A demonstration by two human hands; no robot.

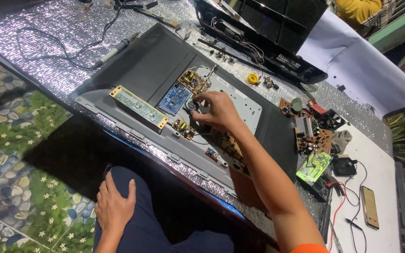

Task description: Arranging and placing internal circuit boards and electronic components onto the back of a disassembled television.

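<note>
Right hand [216,110] reaches out over the opened back of a flat television panel [146,61] that lies face down on the foil-covered table [48,28]. Its fingers are pinched together around a small dark round part [191,105] just right of the blue circuit board [174,98]; what that part is cannot be told. A brown board [193,81] sits just beyond the blue one, and a long green strip board [139,107] lies to the left near the panel's near edge. Left hand [114,206] rests flat, fingers spread and holding nothing, on the person's dark-trousered thigh [151,229] below the table edge. A soldering iron [113,50] lies at the panel's far left side. To the right are loose brown circuit boards [311,136] and a phone [369,207].
</note>
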